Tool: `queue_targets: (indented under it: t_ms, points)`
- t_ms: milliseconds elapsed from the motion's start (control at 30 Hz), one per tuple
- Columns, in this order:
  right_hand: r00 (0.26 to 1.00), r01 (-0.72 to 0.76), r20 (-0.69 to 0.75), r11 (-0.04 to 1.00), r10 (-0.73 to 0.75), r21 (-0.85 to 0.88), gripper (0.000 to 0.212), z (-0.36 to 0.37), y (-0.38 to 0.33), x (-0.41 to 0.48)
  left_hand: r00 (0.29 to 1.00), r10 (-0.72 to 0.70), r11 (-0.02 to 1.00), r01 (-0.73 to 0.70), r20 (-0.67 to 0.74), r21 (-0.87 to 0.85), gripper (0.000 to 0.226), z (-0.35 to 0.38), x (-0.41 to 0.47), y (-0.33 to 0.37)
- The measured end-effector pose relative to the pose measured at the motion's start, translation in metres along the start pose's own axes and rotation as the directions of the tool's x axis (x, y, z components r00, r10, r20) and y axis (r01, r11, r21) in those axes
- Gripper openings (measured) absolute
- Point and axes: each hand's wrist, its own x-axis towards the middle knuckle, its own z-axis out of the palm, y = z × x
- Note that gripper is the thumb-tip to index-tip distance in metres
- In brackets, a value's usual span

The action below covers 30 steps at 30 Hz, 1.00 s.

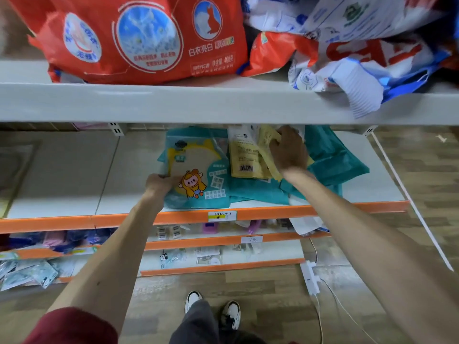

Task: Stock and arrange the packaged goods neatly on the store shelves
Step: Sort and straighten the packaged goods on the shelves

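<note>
1. Head view: grey upper shelf board (198, 103) hides packet tops.
2. Left hand (159, 182) grips glossy teal cartoon packet (198, 167) on white orange-edged shelf (74, 175).
3. Right hand (289, 151) clutches thin yellow packets (244, 155) beside it.

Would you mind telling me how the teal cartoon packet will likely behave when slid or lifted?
The teal packet looks flat and glossy, so it probably slides easily on the shelf. It seems a thin pouch, so it likely flops if lifted by the edge the left hand grips.
</note>
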Motion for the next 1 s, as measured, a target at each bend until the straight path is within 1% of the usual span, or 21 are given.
queue_targets:
  t_ms: [67, 100, 133, 167, 233, 267, 300, 333, 367, 400, 433, 467, 500, 533, 567, 600, 700, 767, 800, 900, 1000]
  points:
    - [0.985, 0.155, -0.051, 0.971, -0.167, -0.181, 0.019, -0.003, -0.005, -0.011, 1.000, -0.019, 1.000, 0.019, -0.012, -0.024, 0.042, -0.002, -0.004, -0.002]
    - [0.975, 0.208, -0.023, 0.941, -0.222, -0.265, 0.018, 0.002, -0.008, -0.020, 1.000, -0.022, 0.999, 0.022, -0.012, -0.034, 0.042, -0.003, -0.005, -0.003]
    - [0.965, 0.254, 0.020, 0.913, -0.262, -0.318, 0.017, 0.011, -0.008, -0.029, 0.999, -0.031, 0.999, 0.031, -0.008, -0.032, 0.042, -0.003, -0.008, -0.003]
    - [0.963, 0.270, 0.091, 0.903, -0.254, -0.333, 0.016, 0.019, -0.009, -0.038, 1.000, -0.028, 0.999, 0.028, -0.005, -0.032, 0.043, -0.004, -0.009, -0.004]
    - [0.939, 0.291, 0.267, 0.917, -0.218, -0.272, 0.017, 0.036, -0.012, -0.050, 0.999, -0.031, 0.998, 0.032, 0.014, -0.058, 0.043, -0.006, -0.013, -0.006]
    - [0.919, 0.259, 0.346, 0.950, -0.187, -0.175, 0.025, 0.044, -0.012, -0.052, 0.999, -0.034, 0.998, 0.036, 0.021, -0.053, 0.044, -0.008, -0.014, -0.007]
    - [0.907, 0.175, 0.395, 0.984, -0.143, -0.046, 0.034, 0.045, -0.013, -0.053, 0.999, -0.027, 0.999, 0.028, 0.020, -0.035, 0.043, -0.009, -0.014, -0.008]
    - [0.910, 0.054, 0.406, 0.994, -0.086, 0.091, 0.042, 0.049, -0.010, -0.049, 1.000, -0.023, 1.000, 0.024, 0.015, -0.009, 0.041, -0.011, -0.015, -0.008]
    - [0.926, -0.036, 0.377, 0.989, -0.019, 0.140, 0.049, 0.052, -0.006, -0.043, 1.000, -0.011, 1.000, 0.011, 0.006, 0.001, 0.039, -0.011, -0.013, -0.009]
    - [0.938, -0.075, 0.345, 0.989, 0.028, 0.124, 0.060, 0.054, 0.000, -0.036, 1.000, -0.012, 1.000, 0.012, 0.000, -0.004, 0.039, -0.011, -0.014, -0.009]
    - [0.931, -0.108, 0.355, 0.993, 0.084, 0.050, 0.073, 0.056, 0.004, -0.029, 1.000, -0.011, 1.000, 0.011, 0.001, -0.025, 0.039, -0.010, -0.012, -0.010]
    - [0.914, -0.151, 0.380, 0.988, 0.144, -0.009, 0.085, 0.060, 0.010, -0.023, 1.000, -0.024, 0.998, 0.024, 0.005, -0.051, 0.039, -0.009, -0.013, -0.012]
    - [0.894, -0.202, 0.402, 0.979, 0.196, -0.028, 0.094, 0.067, 0.015, -0.018, 0.999, -0.035, 0.997, 0.035, 0.005, -0.075, 0.038, -0.008, -0.011, -0.015]
    - [0.882, -0.225, 0.420, 0.974, 0.216, -0.028, 0.100, 0.071, 0.017, -0.014, 0.999, -0.049, 0.995, 0.050, 0.013, -0.091, 0.037, -0.007, -0.012, -0.018]
    - [0.868, -0.232, 0.448, 0.972, 0.217, -0.021, 0.102, 0.083, 0.023, -0.007, 0.998, -0.053, 0.993, 0.055, 0.023, -0.107, 0.035, -0.006, -0.012, -0.022]
    - [0.855, -0.228, 0.477, 0.974, 0.205, -0.011, 0.098, 0.093, 0.027, -0.002, 0.998, -0.059, 0.991, 0.063, 0.036, -0.115, 0.035, -0.005, -0.012, -0.024]
    - [0.822, -0.274, 0.533, 0.960, 0.201, 0.062, 0.072, 0.072, 0.002, -0.015, 0.994, -0.076, 0.986, 0.087, 0.080, -0.145, 0.035, -0.004, -0.017, -0.025]
    - [0.813, -0.338, 0.542, 0.930, 0.212, 0.143, 0.040, 0.066, -0.001, -0.021, 0.988, -0.099, 0.980, 0.118, 0.119, -0.163, 0.036, -0.006, -0.024, -0.020]
    - [0.821, -0.346, 0.532, 0.922, 0.207, 0.175, 0.031, 0.065, 0.002, -0.023, 0.985, -0.108, 0.979, 0.129, 0.136, -0.161, 0.038, -0.006, -0.027, -0.017]
    - [0.808, -0.394, 0.557, 0.879, 0.192, 0.269, 0.025, 0.063, 0.009, -0.024, 0.980, -0.117, 0.978, 0.141, 0.158, -0.154, 0.035, -0.008, -0.032, -0.016]
    - [0.743, -0.470, 0.638, 0.837, 0.204, 0.280, 0.026, 0.048, 0.005, -0.026, 0.980, -0.121, 0.977, 0.145, 0.157, -0.153, 0.034, -0.007, -0.040, -0.015]
